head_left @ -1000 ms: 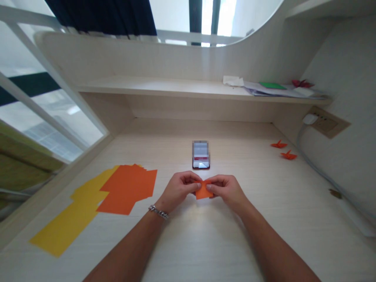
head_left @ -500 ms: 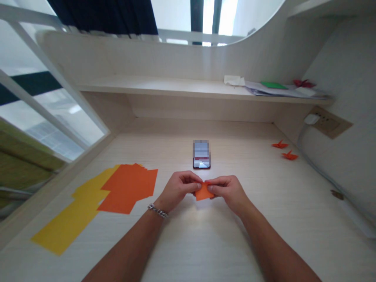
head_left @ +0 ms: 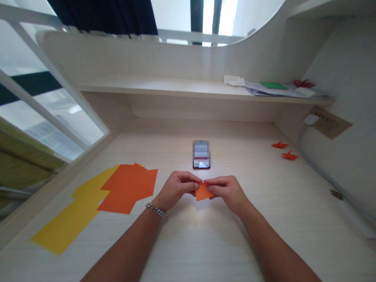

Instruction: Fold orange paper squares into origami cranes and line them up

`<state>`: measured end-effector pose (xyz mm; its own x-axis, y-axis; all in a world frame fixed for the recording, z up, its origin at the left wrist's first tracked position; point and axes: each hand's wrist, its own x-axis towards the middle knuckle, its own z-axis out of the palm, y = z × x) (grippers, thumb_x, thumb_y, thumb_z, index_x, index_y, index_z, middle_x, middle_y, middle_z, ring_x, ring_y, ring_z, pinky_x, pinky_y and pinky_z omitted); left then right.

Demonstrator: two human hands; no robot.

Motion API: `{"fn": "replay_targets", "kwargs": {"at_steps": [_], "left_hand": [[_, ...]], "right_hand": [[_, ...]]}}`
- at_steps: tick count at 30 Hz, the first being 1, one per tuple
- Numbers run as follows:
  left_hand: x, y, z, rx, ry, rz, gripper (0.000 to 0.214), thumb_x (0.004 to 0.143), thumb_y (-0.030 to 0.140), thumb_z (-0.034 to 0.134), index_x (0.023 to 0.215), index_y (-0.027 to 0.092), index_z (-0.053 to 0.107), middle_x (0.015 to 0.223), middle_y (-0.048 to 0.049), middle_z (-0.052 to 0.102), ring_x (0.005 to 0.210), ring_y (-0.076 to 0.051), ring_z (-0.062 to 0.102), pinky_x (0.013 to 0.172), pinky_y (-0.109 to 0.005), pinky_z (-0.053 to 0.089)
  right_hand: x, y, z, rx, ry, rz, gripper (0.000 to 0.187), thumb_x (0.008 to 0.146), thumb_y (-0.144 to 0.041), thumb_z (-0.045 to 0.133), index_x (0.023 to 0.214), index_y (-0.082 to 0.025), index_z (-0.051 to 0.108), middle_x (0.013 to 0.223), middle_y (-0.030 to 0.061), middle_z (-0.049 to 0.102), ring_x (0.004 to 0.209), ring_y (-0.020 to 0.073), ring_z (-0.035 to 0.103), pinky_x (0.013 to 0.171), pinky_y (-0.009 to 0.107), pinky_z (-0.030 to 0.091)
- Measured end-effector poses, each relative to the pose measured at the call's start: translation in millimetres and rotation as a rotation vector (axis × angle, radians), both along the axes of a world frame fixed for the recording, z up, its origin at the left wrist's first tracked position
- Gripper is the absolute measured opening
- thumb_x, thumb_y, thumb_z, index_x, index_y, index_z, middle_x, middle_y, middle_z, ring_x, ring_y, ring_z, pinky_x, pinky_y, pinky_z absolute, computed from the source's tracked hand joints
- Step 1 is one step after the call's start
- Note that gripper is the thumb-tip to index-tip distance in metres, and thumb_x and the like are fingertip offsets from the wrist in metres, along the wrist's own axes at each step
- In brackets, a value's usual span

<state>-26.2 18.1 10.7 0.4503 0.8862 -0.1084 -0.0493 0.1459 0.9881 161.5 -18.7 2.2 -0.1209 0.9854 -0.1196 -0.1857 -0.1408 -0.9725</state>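
A small folded piece of orange paper (head_left: 202, 192) is held just above the pale wooden desk (head_left: 205, 235), pinched from both sides. My left hand (head_left: 176, 188), with a metal bracelet at the wrist, grips its left edge with thumb and fingers closed. My right hand (head_left: 227, 191) pinches its top right edge the same way. The fingertips of both hands meet at the paper's upper corner. A phone (head_left: 201, 155) lies flat on the desk just beyond the hands.
Orange sheets (head_left: 129, 188) overlap yellow sheets (head_left: 76, 213) at the left. Two small folded orange figures (head_left: 284, 150) sit at the far right near a wall socket (head_left: 326, 122) and cable. A shelf (head_left: 176, 88) at the back carries papers (head_left: 273, 88).
Both hands stay pinched on the orange paper. The paper has shrunk slightly in view as the fingers press its upper corner together; the left wrist has shifted a little.
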Motion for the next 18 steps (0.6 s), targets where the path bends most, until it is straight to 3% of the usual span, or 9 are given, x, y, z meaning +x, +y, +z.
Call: {"fn": "replay_targets", "kwargs": {"at_steps": [8,18], "left_hand": [[4.2,-1.0,4.4,0.146,0.128,0.031,0.011,0.065,0.017,0.071,0.075,0.012,0.071,0.066,-0.0035,0.067,0.06,-0.013,0.059,0.055,-0.022,0.047],[-4.9,1.3,3.8,-0.049,-0.037,-0.038,0.016,0.066,0.019,0.07,0.08,0.011,0.074,0.067,-0.0068,0.069,0.06,-0.014,0.062,0.059,-0.027,0.051]], "right_hand": [[-0.7,-0.9,2.6,0.068,-0.086,-0.018,0.024,0.063,-0.029,0.075,0.085,-0.02,0.076,0.075,0.0064,0.074,0.063,0.0189,0.067,0.059,0.034,0.057],[3.8,-4.0,7.4,0.106,-0.049,0.075,0.026,0.062,-0.031,0.077,0.085,-0.021,0.076,0.079,0.0078,0.074,0.07,0.0221,0.068,0.063,0.037,0.057]]}}
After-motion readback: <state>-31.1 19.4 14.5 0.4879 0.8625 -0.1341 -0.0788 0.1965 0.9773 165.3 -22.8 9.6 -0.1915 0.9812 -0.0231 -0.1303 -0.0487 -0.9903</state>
